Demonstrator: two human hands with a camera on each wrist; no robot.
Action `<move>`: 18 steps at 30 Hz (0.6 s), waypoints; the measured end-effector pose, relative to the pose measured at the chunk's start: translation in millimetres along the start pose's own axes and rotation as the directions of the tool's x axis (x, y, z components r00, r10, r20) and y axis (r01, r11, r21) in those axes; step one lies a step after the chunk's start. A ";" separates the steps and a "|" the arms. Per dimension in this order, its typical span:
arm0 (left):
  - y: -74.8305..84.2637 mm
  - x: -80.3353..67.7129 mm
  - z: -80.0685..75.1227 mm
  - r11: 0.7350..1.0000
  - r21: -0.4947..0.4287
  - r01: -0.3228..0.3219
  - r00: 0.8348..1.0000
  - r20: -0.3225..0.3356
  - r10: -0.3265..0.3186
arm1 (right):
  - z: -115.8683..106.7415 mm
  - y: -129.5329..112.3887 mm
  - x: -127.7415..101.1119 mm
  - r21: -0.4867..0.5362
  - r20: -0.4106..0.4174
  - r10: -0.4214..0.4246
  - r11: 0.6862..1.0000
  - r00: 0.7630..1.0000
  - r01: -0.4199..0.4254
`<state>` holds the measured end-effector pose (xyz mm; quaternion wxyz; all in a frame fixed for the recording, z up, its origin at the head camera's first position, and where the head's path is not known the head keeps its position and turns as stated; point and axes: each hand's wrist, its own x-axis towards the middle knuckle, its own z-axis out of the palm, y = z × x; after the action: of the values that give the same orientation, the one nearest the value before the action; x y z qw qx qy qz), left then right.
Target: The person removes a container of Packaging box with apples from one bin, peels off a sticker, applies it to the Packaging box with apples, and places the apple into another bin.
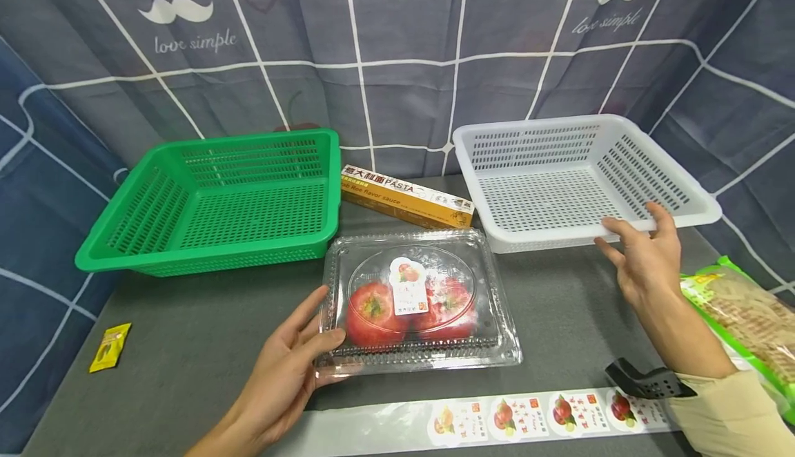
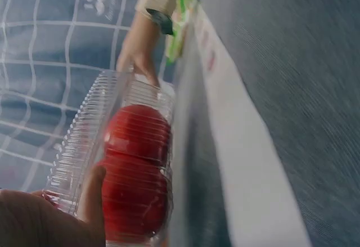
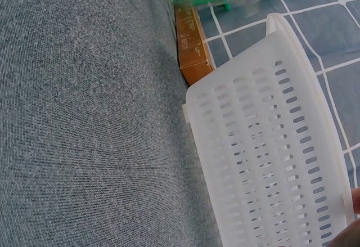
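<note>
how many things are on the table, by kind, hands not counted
baskets: 2, green basket and white basket
clear tomato box: 1
pasta box: 1
yellow sachet: 1
green bag: 1
sticker strip: 1
total: 7

Noodle packet (image 1: 754,319) cut off, perhaps noodles.

The clamshell box (image 1: 417,303) is clear, glossy ribbed plastic. The green basket (image 1: 214,198) and white basket (image 1: 577,177) are perforated matt plastic. The table cover (image 1: 205,346) looks like grey woven cloth.
</note>
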<state>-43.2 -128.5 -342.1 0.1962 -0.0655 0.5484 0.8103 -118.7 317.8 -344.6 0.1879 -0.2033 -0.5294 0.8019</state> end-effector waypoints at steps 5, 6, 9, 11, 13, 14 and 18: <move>11.6 -15.9 9.2 0.998 -0.030 -0.063 0.996 0.065 0.065 | -5.1 4.8 8.6 -0.015 -0.014 -0.017 1.000 1.000 0.017; 14.2 -17.6 11.9 0.997 -0.039 -0.072 0.995 0.068 0.075 | -8.0 7.4 12.4 -0.026 -0.016 -0.024 0.999 1.000 0.024; 21.9 -18.4 20.8 0.994 -0.051 -0.099 0.992 0.074 0.103 | -17.9 16.6 25.3 -0.050 -0.012 -0.039 0.998 0.999 0.038; 26.3 -16.2 27.3 0.992 -0.054 -0.113 0.991 0.070 0.117 | -24.8 22.4 33.3 -0.050 0.002 -0.043 0.998 0.999 0.043; 30.3 -11.8 34.3 0.991 -0.060 -0.121 0.990 0.060 0.125 | -29.3 26.3 37.8 -0.043 0.010 -0.047 0.998 0.999 0.047; 32.0 -9.1 38.4 0.990 -0.063 -0.125 0.990 0.053 0.129 | -30.2 27.1 38.3 -0.049 0.011 -0.051 0.997 0.999 0.052; 38.3 4.3 58.8 0.984 -0.096 -0.152 0.986 0.059 0.158 | -19.6 18.4 25.7 -0.028 -0.005 -0.026 0.999 1.000 0.026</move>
<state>-55.7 -86.0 -287.5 0.1473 -0.0045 0.5074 0.8490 -131.7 339.4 -371.9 0.1971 -0.2012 -0.5426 0.7914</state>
